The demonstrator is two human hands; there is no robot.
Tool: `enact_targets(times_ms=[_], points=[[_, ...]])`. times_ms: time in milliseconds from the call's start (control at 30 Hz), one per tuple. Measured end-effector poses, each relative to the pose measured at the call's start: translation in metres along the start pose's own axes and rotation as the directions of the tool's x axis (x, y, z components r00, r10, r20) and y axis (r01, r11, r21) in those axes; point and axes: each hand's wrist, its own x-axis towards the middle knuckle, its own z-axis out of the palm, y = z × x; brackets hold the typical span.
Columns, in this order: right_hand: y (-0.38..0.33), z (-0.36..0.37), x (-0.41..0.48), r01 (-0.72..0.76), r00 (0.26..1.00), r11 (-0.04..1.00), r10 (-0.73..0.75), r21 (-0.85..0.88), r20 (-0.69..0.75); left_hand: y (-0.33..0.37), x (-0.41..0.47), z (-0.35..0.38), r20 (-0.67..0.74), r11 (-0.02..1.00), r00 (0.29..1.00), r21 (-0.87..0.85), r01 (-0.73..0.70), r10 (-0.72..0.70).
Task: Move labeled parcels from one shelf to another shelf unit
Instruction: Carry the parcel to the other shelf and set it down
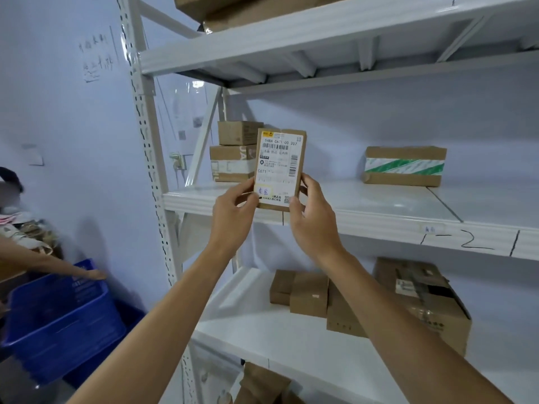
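Observation:
A small brown parcel [279, 167] with a white shipping label facing me is held upright in front of the middle shelf [379, 214] of a white metal shelf unit. My left hand [233, 211] grips its lower left edge and my right hand [313, 214] grips its lower right edge. Behind it on the same shelf, two brown boxes [233, 153] are stacked at the left. A box with green-striped tape [405, 166] lies further right.
The lower shelf [262, 330] carries several brown boxes [309, 293] and a large carton [428, 301]. The top shelf holds more cartons [233, 10]. Blue crates [64, 319] stand on the floor at left, with another person's arm [58, 266] reaching over them.

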Motion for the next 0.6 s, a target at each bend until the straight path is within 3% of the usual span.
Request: enact_targets(times_ms=[233,600], points=[[-0.005,0.031,0.045,-0.076,0.995,0.991,0.083,-0.106,0.063,-0.034,0.059,-0.017,0.024,0.999,0.999,-0.034,0.022,-0.021],[0.001,0.081,0.089,-0.348,0.931,0.906,0.364,-0.242,0.024,-0.091,0.132,-0.030,0.289,0.998,0.957,0.034,-0.046,0.035]])
